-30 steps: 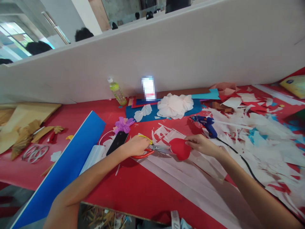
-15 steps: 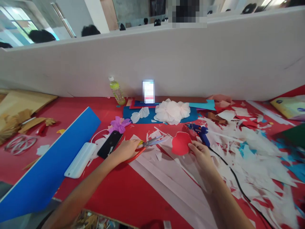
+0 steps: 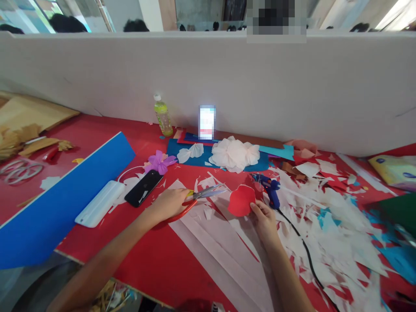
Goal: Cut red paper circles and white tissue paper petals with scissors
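My left hand [image 3: 169, 203] grips red-handled scissors [image 3: 198, 197]; their blades are slightly apart and point right, clear of the paper. My right hand [image 3: 264, 216] pinches the lower right edge of a rounded red paper piece [image 3: 241, 201], holding it just above the table. A gap separates the scissor tips from the red piece. White paper strips [image 3: 224, 242] lie under both hands on the red table [image 3: 156, 260].
A blue glue gun [image 3: 269, 188] with a black cord lies right of the red piece. A black phone [image 3: 143, 194], white case [image 3: 99, 209], purple paper flower [image 3: 160, 161], white paper flower [image 3: 234, 154], green bottle [image 3: 163, 116], blue board [image 3: 61, 203], white scraps [image 3: 338, 216].
The scissors have come out of the red piece, which my right hand lifted and turned away. My view has swung slightly right and level.
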{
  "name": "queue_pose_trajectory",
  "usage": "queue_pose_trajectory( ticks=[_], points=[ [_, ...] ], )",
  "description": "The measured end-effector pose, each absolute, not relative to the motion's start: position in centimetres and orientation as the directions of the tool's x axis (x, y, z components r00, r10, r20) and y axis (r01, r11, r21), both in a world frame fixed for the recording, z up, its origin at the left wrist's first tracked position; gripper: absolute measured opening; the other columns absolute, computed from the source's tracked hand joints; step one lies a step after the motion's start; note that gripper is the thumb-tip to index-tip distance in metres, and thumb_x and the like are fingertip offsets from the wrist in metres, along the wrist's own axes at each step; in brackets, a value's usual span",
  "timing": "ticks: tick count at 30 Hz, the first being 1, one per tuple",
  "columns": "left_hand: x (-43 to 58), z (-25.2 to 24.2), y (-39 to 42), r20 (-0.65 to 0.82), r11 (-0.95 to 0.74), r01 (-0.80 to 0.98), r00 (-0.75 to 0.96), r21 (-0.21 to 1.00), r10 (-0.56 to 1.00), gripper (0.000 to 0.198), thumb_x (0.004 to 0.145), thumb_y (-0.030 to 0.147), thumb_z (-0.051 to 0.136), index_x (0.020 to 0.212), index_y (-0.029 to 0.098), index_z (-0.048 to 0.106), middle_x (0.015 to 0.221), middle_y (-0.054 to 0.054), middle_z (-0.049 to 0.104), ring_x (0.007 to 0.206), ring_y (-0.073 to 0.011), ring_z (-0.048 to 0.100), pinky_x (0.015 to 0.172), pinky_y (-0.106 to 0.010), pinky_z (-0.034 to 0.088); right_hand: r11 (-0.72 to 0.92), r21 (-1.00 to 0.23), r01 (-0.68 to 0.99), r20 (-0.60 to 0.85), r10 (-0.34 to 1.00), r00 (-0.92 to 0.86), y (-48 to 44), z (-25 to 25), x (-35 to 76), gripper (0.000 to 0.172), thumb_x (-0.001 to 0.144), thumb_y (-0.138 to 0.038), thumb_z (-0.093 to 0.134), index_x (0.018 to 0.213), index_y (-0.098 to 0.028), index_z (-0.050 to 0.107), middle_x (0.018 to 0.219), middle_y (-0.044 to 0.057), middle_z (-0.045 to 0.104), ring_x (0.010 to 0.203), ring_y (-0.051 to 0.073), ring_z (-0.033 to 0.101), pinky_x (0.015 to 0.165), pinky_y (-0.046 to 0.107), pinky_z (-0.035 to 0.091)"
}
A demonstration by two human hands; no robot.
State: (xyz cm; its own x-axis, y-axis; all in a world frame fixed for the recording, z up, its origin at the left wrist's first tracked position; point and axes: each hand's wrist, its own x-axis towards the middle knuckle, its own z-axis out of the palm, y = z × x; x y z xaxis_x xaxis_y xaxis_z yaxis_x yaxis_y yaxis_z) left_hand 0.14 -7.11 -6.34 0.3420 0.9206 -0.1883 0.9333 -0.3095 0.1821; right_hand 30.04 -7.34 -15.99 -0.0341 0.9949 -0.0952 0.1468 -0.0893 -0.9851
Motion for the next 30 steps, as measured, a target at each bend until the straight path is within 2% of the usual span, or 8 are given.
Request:
queue_pose_trajectory(
  ticks=[3,7,13,17,20,23,26,30],
  points=[
    [0.6,-6.3,-7.5,-0.174,-0.297,0.933,0.333,0.203,0.927,0.038,0.090,0.047,0.035,0.102,0.020,0.058,0.096,-0.009,0.067,0.089,-0.0251,0.064,0.067,-0.029,0.045,-0.100,-0.994,0.047,-0.095,0.992,0.082,-7.3,-16.2,30.0,0.040,0.071,-0.058,0.055,0.074,-0.019,0.059,0.062,0.002,0.055,0.059,0.016,0.049,0.054,0.028,0.041],
    [1.2,-5.6,-7.9,-0.200,-0.263,0.941,0.306,0.212,0.931,0.033,0.091,0.040,0.037,0.101,0.018,0.059,0.097,-0.010,0.067,0.087,-0.0258,0.064,0.067,-0.029,0.045,-0.073,-0.996,-0.041,-0.078,0.988,0.131,-7.3,-16.6,30.0,0.033,0.068,-0.052,0.063,0.072,-0.019,0.060,0.061,-0.001,0.055,0.055,0.013,0.047,0.052,0.025,0.038],
    [2.5,-5.5,-8.5,-0.275,-0.299,0.918,0.368,0.261,0.888,0.029,0.091,0.029,0.037,0.101,0.016,0.060,0.094,-0.011,0.067,0.088,-0.0249,0.064,0.071,-0.029,0.045,-0.055,-0.984,-0.170,-0.084,0.982,0.168,-7.1,-16.9,30.0,0.026,0.066,-0.044,0.068,0.067,-0.019,0.061,0.059,-0.003,0.056,0.052,0.010,0.046,0.051,0.023,0.035],
    [4.2,-5.3,-9.1,-0.320,-0.278,0.918,0.363,0.282,0.875,0.025,0.089,0.021,0.036,0.097,0.014,0.059,0.093,-0.012,0.066,0.086,-0.0255,0.064,0.072,-0.032,0.046,-0.054,-0.979,-0.196,-0.087,0.983,0.165,-7.1,-16.8,29.9,0.023,0.067,-0.041,0.068,0.070,-0.019,0.063,0.062,-0.003,0.057,0.054,0.010,0.046,0.052,0.022,0.036],
    [5.4,-4.9,-9.6,-0.336,-0.241,0.923,0.339,0.300,0.879,0.023,0.088,0.021,0.038,0.100,0.014,0.056,0.094,-0.012,0.065,0.088,-0.0255,0.063,0.074,-0.032,0.046,-0.057,-0.974,-0.219,-0.098,0.978,0.182,-7.3,-16.5,29.8,0.022,0.067,-0.039,0.070,0.073,-0.019,0.065,0.067,-0.003,0.060,0.058,0.010,0.049,0.054,0.022,0.038],
    [6.3,-4.8,-10.0,-0.326,-0.208,0.924,0.313,0.320,0.892,0.023,0.089,0.023,0.036,0.102,0.015,0.053,0.093,-0.010,0.065,0.086,-0.0256,0.063,0.071,-0.033,0.046,-0.046,-0.954,-0.297,-0.117,0.967,0.227,-7.5,-15.9,29.4,0.020,0.065,-0.036,0.072,0.069,-0.019,0.064,0.063,-0.004,0.058,0.055,0.008,0.047,0.052,0.019,0.038],
    [7.2,-5.0,-10.3,-0.320,-0.189,0.933,0.288,0.306,0.903,0.023,0.090,0.022,0.033,0.102,0.015,0.052,0.094,-0.009,0.064,0.083,-0.0246,0.064,0.068,-0.033,0.047,-0.028,-0.914,-0.405,-0.138,0.960,0.244,-7.6,-15.5,29.1,0.020,0.063,-0.034,0.074,0.067,-0.019,0.063,0.062,-0.005,0.058,0.054,0.007,0.050,0.053,0.019,0.042],
    [8.5,-5.3,-10.5,-0.281,-0.274,0.936,0.331,0.223,0.901,0.024,0.089,0.017,0.031,0.101,0.013,0.052,0.094,-0.011,0.061,0.084,-0.0239,0.063,0.068,-0.033,0.047,-0.034,-0.891,-0.452,-0.152,0.962,0.227,-7.7,-15.3,28.8,0.020,0.062,-0.034,0.074,0.074,-0.020,0.065,0.071,-0.003,0.063,0.061,0.009,0.056,0.058,0.022,0.047]
  ],
)
